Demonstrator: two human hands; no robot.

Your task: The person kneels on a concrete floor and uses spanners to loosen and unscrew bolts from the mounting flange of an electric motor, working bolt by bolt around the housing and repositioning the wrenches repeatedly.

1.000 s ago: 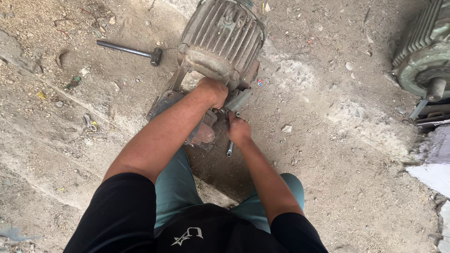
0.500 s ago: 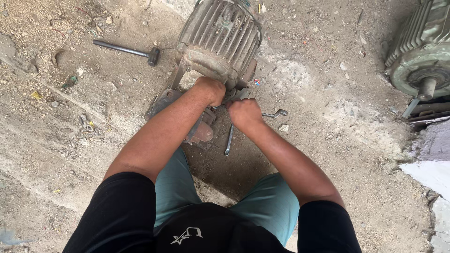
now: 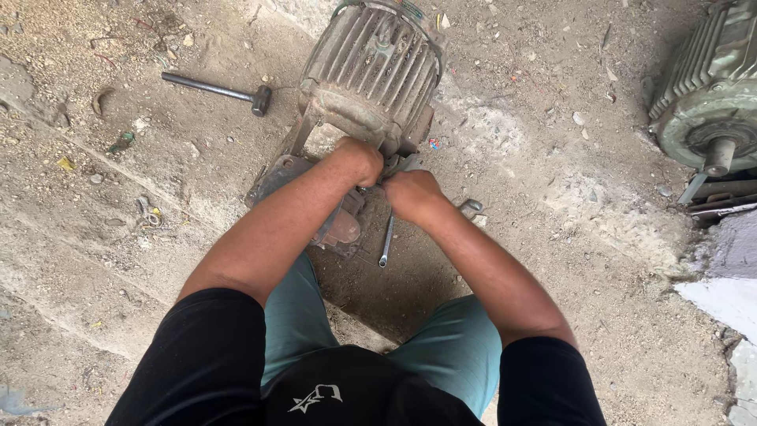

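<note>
Hands meet at the near end of the finned motor (image 3: 371, 71) lying on the dirt floor (image 3: 552, 237). The left hand (image 3: 356, 160) is fisted on its end plate, apparently bracing it; the right hand (image 3: 412, 193) has its grip closed around something I cannot make out. A spanner (image 3: 385, 241) lies just beside, within reach.

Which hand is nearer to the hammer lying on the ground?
Left. The left hand is at the motor's near end, on the side toward the hammer; the right hand is beside it, farther off.

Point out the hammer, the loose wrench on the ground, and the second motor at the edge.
hammer (image 3: 260, 100): head view, on its metal head.
wrench (image 3: 385, 244): head view, on its shaft below the right hand.
second motor (image 3: 702, 87): head view, on its ribbed casing.
</note>
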